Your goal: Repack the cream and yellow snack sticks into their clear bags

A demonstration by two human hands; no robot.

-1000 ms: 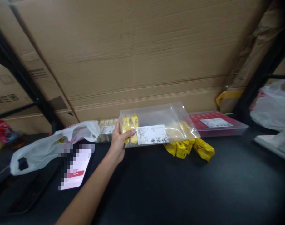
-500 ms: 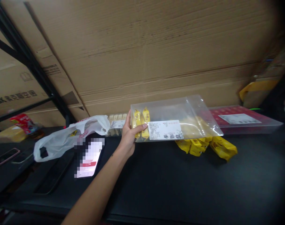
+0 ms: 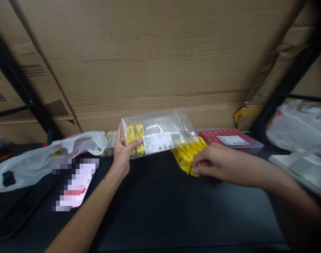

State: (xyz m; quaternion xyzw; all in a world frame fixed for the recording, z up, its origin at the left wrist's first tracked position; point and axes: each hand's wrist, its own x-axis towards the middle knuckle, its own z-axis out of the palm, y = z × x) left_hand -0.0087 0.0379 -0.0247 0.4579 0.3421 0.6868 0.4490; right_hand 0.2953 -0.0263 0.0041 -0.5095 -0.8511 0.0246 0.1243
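The left hand (image 3: 122,153) holds up a clear plastic pack (image 3: 162,123) by its left end, where two small yellow packets (image 3: 140,131) sit inside. The thumb lies flat on the front and the other fingers go behind, so the pack is squeezed between them. That grip likely helps keep the little packets from sliding about. The pack's far end sticks out with no hand under it, and its white label (image 3: 159,142) faces the person, maybe so it can be seen. The left arm comes up from the bottom left, with the wrist below the pack. The right arm reaches in from the right, bent at the wrist, and its hand (image 3: 220,161) points down and in. The right fingers are curled nearly closed and seem to pinch the near edge of a bunch of yellow packets (image 3: 183,158), though the hand is a bit blurry. That bunch is on the black worktop (image 3: 162,211), just under the pack's right end and in front of a red box (image 3: 210,137).
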